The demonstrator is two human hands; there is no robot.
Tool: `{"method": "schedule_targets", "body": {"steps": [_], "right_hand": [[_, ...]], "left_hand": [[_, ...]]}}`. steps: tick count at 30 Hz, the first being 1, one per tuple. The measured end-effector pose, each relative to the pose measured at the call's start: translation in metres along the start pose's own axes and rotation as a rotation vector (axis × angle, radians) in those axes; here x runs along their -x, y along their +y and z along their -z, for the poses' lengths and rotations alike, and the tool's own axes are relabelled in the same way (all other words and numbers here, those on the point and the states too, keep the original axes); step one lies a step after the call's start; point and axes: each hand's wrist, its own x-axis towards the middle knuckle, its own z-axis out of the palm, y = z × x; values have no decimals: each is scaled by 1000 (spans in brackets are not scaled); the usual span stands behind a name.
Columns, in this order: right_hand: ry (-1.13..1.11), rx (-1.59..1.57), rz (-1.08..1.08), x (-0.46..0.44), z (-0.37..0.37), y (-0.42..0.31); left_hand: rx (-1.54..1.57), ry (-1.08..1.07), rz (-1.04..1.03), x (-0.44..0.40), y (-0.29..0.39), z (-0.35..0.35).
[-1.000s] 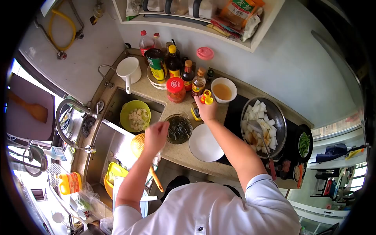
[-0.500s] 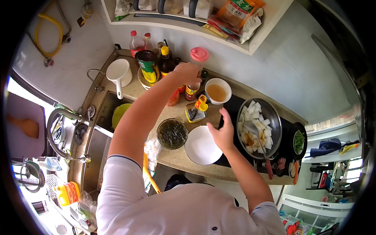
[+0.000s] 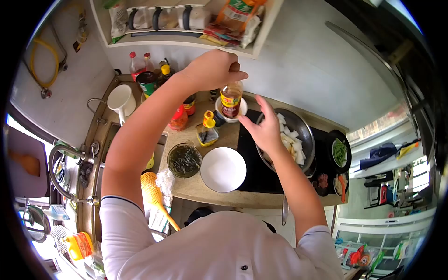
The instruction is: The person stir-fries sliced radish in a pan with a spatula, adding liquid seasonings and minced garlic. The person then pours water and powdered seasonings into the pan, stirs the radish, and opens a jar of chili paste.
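Observation:
My left hand (image 3: 212, 70) is closed round the top of a brown sauce bottle (image 3: 230, 101) with a yellow and red label, which hangs upright in front of a white bowl (image 3: 243, 110). My right hand (image 3: 266, 128) is open, thumb and fingers spread, just right of the bottle's base and over the edge of the wok (image 3: 305, 135) of white chunks. Below the bottle stands a small yellow-capped container (image 3: 207, 133). A glass bowl of dark strips (image 3: 184, 160) and a white empty bowl (image 3: 223, 170) sit side by side on the counter.
Sauce bottles and a red-lidded jar (image 3: 178, 119) stand behind my left arm. The sink and faucet (image 3: 58, 154) are at the left, with an orange strainer (image 3: 151, 186) near it. Green beans (image 3: 339, 152) are at the right. A shelf (image 3: 177, 39) hangs above.
My left hand has lifted the sauce bottle from the row and carried it right, in front of the white bowl. The view has shifted. My right hand remains spread near the wok.

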Motion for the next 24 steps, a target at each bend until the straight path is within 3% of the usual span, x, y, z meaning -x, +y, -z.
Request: {"method": "schedule_targets", "body": {"steps": [2,4,6,8,10,11,13,15,16,17,20,24], "right_hand": [[-73,-184,11,-12,7,-11],[-312,-572,-233,-12,29,-25],[-355,-558,-241,-3,51,-19],[-431,-727,-437,13,73,-16],[-453,-731,-451,27,100,-17],[-491,-742,-461,33,113,-17],[-483,-780,-507,45,138,-10],[-493,-662,-533,58,164,-5],[-464,-548,-486,65,177,2],[-429,-569,-584,70,190,5],[-290,-115,-400,93,229,62],[-136,471,-158,111,278,84]], "left_hand": [[47,1,-60,1,24,3],[100,0,-116,4,48,3],[429,-139,95,7,70,0],[501,-176,163,5,82,-9],[667,-200,322,4,98,-25],[669,-212,307,1,99,-37],[1035,-560,538,-6,99,-65],[1232,-605,621,-2,107,-105],[1282,-513,677,3,115,-117],[1329,-421,731,11,123,-128],[1272,-311,747,55,140,-154],[980,-337,566,134,155,-187]]}}
